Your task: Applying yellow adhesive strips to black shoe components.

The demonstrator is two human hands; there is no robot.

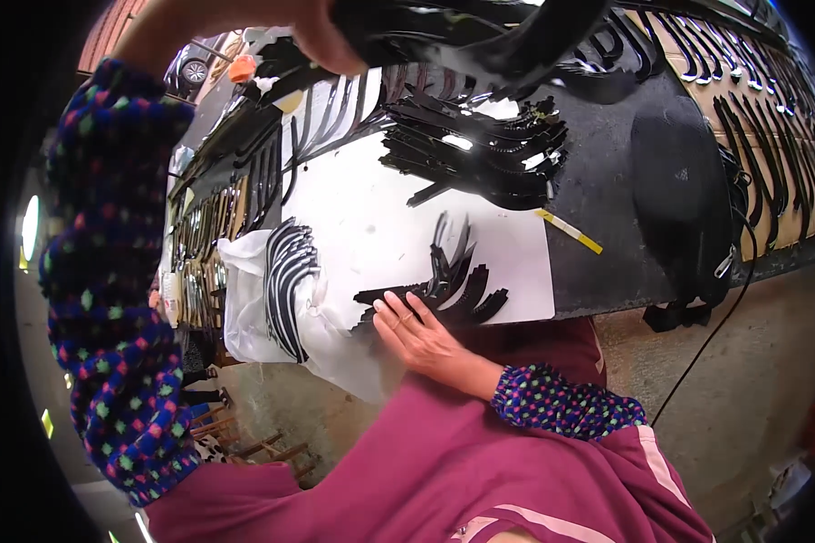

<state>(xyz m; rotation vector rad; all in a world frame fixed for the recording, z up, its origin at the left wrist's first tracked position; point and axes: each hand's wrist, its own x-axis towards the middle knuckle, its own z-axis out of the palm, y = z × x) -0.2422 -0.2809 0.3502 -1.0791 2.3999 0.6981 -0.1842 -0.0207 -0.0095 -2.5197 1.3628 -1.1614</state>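
Observation:
My left hand (328, 38) is raised at the top of the view, close to the camera. Its thumb presses against blurred black curved strips (489, 54); its other fingers are hidden. At the near edge of a white board (344, 199), my right hand (430, 344) lies with fingers stretched out over a small heap of black curved strips (466, 285), some of them smeared by motion. A larger pile of black strips (471, 149) rests farther back on the board. To the left, a neat bundle of curved strips (287, 281) sits on clear plastic wrapping (244, 262).
A yellow and white marker-like stick (570, 232) lies on the dark table (598, 190) right of the board. Beyond it are a black bag-like thing (679, 181) and brown cardboard (801, 226) bearing rows of strips. A black cable (711, 339) hangs over the near edge.

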